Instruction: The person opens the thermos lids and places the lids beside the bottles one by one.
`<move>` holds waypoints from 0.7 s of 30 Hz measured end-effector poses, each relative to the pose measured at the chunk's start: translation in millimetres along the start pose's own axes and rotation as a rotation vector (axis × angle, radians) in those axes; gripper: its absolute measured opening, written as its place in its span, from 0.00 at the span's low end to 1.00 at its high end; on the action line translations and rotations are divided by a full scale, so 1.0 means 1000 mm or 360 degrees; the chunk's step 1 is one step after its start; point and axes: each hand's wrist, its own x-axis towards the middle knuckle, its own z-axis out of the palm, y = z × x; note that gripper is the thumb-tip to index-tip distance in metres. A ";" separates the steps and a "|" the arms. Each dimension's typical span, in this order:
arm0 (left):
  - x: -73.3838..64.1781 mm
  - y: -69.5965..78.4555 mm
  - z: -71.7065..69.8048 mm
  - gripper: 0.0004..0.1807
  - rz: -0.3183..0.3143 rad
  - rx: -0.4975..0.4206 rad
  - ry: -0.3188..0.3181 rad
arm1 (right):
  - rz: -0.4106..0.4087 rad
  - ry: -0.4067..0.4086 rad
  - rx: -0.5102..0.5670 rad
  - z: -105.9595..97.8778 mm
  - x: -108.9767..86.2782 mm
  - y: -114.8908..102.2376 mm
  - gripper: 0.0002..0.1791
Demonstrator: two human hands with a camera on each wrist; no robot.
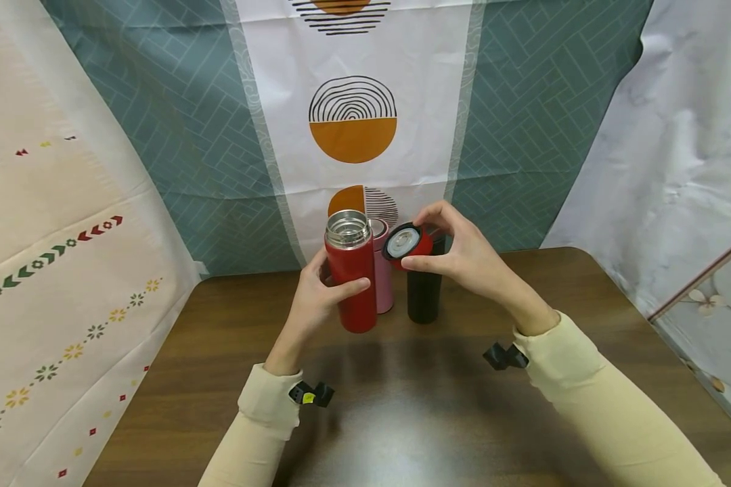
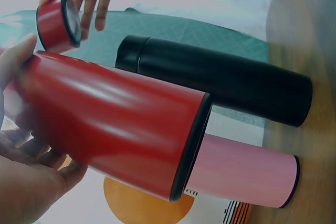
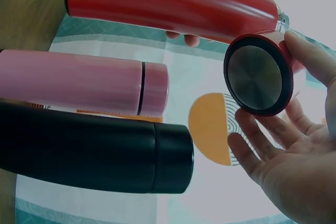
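My left hand (image 1: pixel 324 291) grips a red thermos (image 1: pixel 356 291), held up off the table. Its steel mouth is uncovered and faces up toward the head camera. To its right, my right hand (image 1: pixel 459 253) pinches the red lid (image 1: pixel 419 247) between thumb and fingers. The lid is tilted, so its pale inner side shows in the head view, while the right wrist view shows its dark round top (image 3: pixel 255 77). Behind the red thermos stands a pink thermos (image 2: pixel 244 171), partly covered by it in the head view. A black thermos (image 2: pixel 215 80) stands behind the right hand.
The brown wooden table (image 1: pixel 390 406) carries the pink and black thermoses near its back edge. A patterned cloth (image 1: pixel 353 61) hangs right behind them. Pale cloths hang at the left and right sides.
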 end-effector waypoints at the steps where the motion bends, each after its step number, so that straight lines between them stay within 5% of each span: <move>1: 0.000 0.000 -0.001 0.34 0.0003 -0.0002 0.0004 | 0.0007 -0.0001 0.0010 0.001 0.000 0.001 0.30; 21: -0.005 0.000 -0.010 0.37 0.0019 -0.0085 0.0205 | 0.0033 0.0234 0.0182 0.025 -0.009 0.011 0.34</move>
